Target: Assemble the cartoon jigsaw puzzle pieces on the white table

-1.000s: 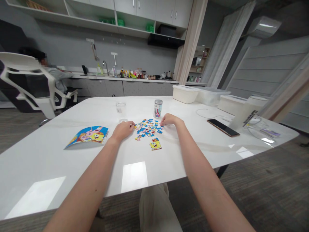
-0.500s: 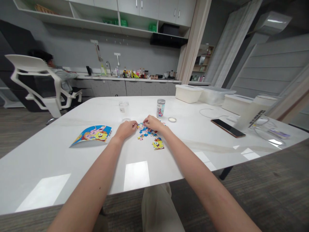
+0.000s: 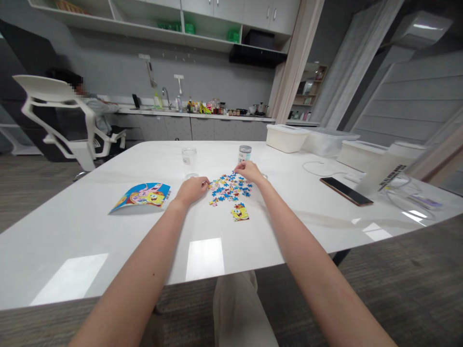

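Loose jigsaw puzzle pieces (image 3: 231, 187), mostly blue with some pink and yellow, lie in a pile on the white table (image 3: 144, 260). At the pile's left edge my left hand (image 3: 193, 190) rests with curled fingers; what they hold, if anything, is too small to make out. My right hand (image 3: 250, 171) pinches a small blue puzzle piece at the far edge of the pile. Nearer to me, a few joined pieces form a yellow cartoon face (image 3: 240, 212). A curved picture sheet (image 3: 144, 196) with the same cartoon lies left of my left hand.
Behind the pile stand a clear jar (image 3: 189, 158) and a silver-lidded can (image 3: 245, 153), partly hidden by my right hand. On the right are a phone (image 3: 345, 191), cables, a tumbler (image 3: 392, 166) and storage boxes (image 3: 287, 138). A person sits beyond a white chair (image 3: 72, 120).
My right hand has moved from over the pile to its far right edge, uncovering more pieces and now partly covering the can. My left hand stays about where it was. The view has shifted slightly.
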### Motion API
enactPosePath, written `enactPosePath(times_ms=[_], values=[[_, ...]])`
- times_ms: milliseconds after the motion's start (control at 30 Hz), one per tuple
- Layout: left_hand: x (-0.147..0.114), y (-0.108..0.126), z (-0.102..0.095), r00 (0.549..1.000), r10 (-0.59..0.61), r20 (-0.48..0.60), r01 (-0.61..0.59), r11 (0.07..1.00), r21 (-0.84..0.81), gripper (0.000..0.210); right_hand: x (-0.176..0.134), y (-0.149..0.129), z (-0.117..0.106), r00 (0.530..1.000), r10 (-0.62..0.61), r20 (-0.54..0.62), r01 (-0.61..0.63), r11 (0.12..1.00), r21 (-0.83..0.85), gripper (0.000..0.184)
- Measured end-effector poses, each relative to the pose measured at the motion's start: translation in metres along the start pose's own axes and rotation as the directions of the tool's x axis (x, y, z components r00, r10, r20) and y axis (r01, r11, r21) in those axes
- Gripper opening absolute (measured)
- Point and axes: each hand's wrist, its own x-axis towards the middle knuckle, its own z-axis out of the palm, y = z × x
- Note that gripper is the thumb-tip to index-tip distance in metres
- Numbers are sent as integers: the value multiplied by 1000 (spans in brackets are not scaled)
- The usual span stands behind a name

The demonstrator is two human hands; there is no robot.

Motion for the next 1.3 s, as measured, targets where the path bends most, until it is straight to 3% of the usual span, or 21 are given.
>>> enactPosePath(times_ms=[167,333,533,633,767,933,1133,1300], values=[[0,0,0,1000,1,-4,-1,1000,3,34,1,26,-17,993,110,-34,-113,990,-90,15],[-1,2,-2,1000,-5,0,5,1000,-4,34,-1,33,-11,982,188,-30,-190,967,-168,15],[-2,3,-2,1000,-9,1,9,1000,7,33,-5,31,-8,985,175,-4,-171,958,-229,12],[-1,2,-2,1000,-11,0,11,1000,3,34,-5,26,-8,993,121,-5,-119,964,-236,15],[-1,1,-1,1000,-2,-4,1,1000,-10,34,-5,14,1,998,-48,28,52,977,-208,23],[1,-1,2,1000,-7,-25,7,1000,0,34,-4,4,24,936,-317,155,343,922,-179,35],[0,0,2,999,-10,-37,10,1000,-4,34,1,11,32,902,-336,269,385,910,-154,45],[-2,1,0,1000,3,-24,-3,1000,0,35,2,14,29,910,-330,252,372,918,-140,47]])
